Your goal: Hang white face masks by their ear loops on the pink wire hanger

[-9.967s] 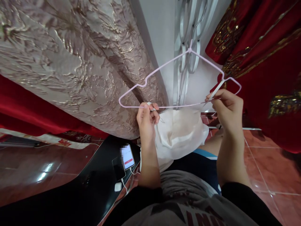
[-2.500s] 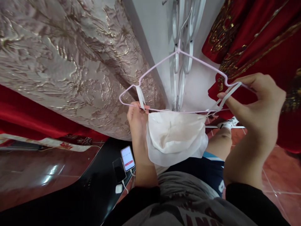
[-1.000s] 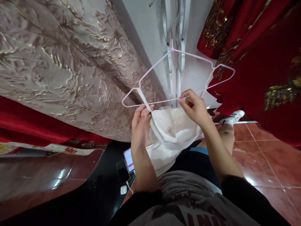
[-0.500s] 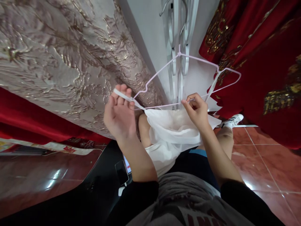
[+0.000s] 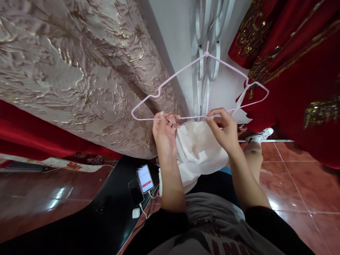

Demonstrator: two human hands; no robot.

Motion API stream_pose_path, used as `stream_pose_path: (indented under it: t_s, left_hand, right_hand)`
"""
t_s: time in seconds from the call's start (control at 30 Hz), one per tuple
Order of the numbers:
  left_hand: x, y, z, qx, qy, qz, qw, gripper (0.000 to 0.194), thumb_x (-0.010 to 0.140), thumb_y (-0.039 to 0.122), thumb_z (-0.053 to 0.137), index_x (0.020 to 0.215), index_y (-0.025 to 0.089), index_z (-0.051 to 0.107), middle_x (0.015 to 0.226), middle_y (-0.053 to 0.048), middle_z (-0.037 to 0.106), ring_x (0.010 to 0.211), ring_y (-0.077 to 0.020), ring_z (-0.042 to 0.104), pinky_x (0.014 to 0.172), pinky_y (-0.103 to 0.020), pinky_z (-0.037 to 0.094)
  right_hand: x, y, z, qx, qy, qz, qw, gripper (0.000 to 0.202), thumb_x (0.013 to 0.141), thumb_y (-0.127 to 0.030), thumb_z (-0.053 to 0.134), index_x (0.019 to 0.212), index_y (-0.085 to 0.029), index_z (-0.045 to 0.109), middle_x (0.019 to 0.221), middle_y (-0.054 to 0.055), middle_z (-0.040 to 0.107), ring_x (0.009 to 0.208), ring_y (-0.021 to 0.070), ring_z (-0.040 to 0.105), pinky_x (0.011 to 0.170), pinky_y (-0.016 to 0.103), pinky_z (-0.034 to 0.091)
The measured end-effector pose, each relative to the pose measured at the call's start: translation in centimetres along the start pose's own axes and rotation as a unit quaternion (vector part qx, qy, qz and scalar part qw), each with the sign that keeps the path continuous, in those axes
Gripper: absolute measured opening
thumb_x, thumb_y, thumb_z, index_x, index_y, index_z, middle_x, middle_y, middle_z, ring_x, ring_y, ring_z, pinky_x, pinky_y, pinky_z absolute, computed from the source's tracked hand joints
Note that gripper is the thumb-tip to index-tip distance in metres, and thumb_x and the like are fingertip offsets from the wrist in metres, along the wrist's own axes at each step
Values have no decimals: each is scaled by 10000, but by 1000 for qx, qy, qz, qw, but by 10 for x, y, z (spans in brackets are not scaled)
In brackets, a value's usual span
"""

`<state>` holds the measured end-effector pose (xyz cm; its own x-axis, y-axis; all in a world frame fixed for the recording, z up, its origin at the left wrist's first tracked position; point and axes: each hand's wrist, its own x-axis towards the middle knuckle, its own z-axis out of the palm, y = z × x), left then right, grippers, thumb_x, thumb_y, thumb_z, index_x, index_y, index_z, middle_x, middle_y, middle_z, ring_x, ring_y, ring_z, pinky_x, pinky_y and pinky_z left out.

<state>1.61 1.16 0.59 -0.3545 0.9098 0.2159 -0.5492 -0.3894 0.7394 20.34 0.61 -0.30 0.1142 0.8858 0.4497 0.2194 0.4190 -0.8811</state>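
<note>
A pale pink clothes hanger [image 5: 183,72] is in front of me, hook end away from me. My right hand [image 5: 223,129] pinches its bottom bar between thumb and fingers. My left hand [image 5: 166,136] is at the left part of that bar, palm up and fingers curled, with a bit of white strap showing between them. Below the bar hangs a white garment [image 5: 200,141], spread over my lap. Its other strap [image 5: 242,95] loops over the hanger's right notch. The left notch bears no strap.
A shiny pinkish embossed fabric [image 5: 79,71] hangs on the left, red gold-trimmed cloth [image 5: 287,78] on the right. White metal scrollwork [image 5: 200,71] stands behind the hanger. On a black surface [image 5: 106,198] lie a lit phone [image 5: 146,179], a dark phone [image 5: 136,193] and a small white case [image 5: 136,213].
My left hand has moved right and toward the hanger's bottom bar, bringing the left strap inward off the hanger's left end. My right hand keeps its pinch on the bar.
</note>
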Motion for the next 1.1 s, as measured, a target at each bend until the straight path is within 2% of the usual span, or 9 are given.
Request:
stream_pose_path:
  t_s: [0.13, 0.17, 0.23, 0.37, 0.5, 0.67, 0.93, 1.0, 1.1]
  left_hand:
    - [-4, 3, 1, 4, -11, -3, 1000, 326, 946, 467, 890, 931, 225, 673, 768, 0, 616, 843, -164, 722, 628, -208, 509]
    - [-5, 4, 2, 5, -9, 2, 1000, 315, 957, 460, 878, 933, 225, 670, 768, 0, 612, 836, -162, 712, 633, -210, 509]
    - [-6, 3, 3, 1, -4, 6, 1000, 299, 973, 446, 864, 939, 223, 667, 765, 1, 607, 826, -157, 698, 645, -211, 510]
    - [-5, 1, 3, -9, -4, 13, 1000, 297, 972, 431, 876, 938, 219, 672, 741, 7, 607, 797, -151, 690, 618, -204, 491]
    - [-3, 1, 1, -9, -8, 24, 1000, 306, 971, 435, 882, 930, 220, 668, 731, 7, 611, 786, -151, 696, 590, -199, 471]
    - [-2, 3, 0, 9, 3, 23, 1000, 316, 982, 444, 867, 922, 222, 651, 720, 9, 600, 776, -153, 695, 574, -200, 466]
    - [0, 3, 0, 3, 3, 22, 1000, 313, 986, 431, 863, 909, 221, 645, 712, 7, 610, 754, -150, 692, 555, -195, 460]
    - [1, 4, 1, 10, 13, 15, 1000, 313, 1002, 430, 848, 904, 224, 634, 706, 10, 599, 748, -148, 690, 550, -194, 454]
    - [2, 6, 2, 13, 19, 0, 1000, 328, 1013, 435, 839, 894, 224, 618, 692, 17, 573, 734, -146, 683, 541, -194, 447]
  right_hand:
    - [-3, 7, -22, 39, 178, -27, 983, 240, 985, -451, 759, 1098, -288, 623, 614, -104, 442, 497, 93, 367, 513, 261, 281]
    - [-2, 8, -28, 47, 201, -22, 978, 253, 979, -435, 756, 1144, -292, 629, 618, -102, 459, 491, 96, 372, 500, 259, 277]
    - [4, 7, -39, 46, 181, 5, 982, 237, 972, -396, 735, 1169, -277, 680, 606, -92, 475, 484, 98, 383, 483, 257, 269]
    - [18, -5, -54, -6, 101, 18, 995, 97, 932, -272, 696, 962, -224, 774, 579, -71, 481, 498, 79, 387, 489, 246, 264]
    - [24, -13, -58, -81, 127, 1, 989, 94, 873, -220, 698, 893, -207, 789, 581, -66, 538, 499, 67, 412, 489, 236, 277]
    - [24, -6, -55, -85, 172, -19, 981, 44, 832, -223, 772, 870, -203, 779, 530, -86, 507, 473, 57, 387, 490, 241, 250]
    - [36, 2, -55, -62, 92, -45, 993, 122, 819, -302, 904, 920, -237, 877, 558, -75, 486, 528, 72, 359, 518, 261, 298]
    - [39, 2, -56, -47, 94, -44, 994, 179, 789, -308, 944, 952, -252, 893, 565, -73, 493, 545, 79, 359, 525, 269, 306]
    - [43, 0, -59, -21, 142, -40, 989, 310, 808, -329, 934, 1109, -258, 903, 638, -37, 633, 566, 95, 402, 540, 296, 348]
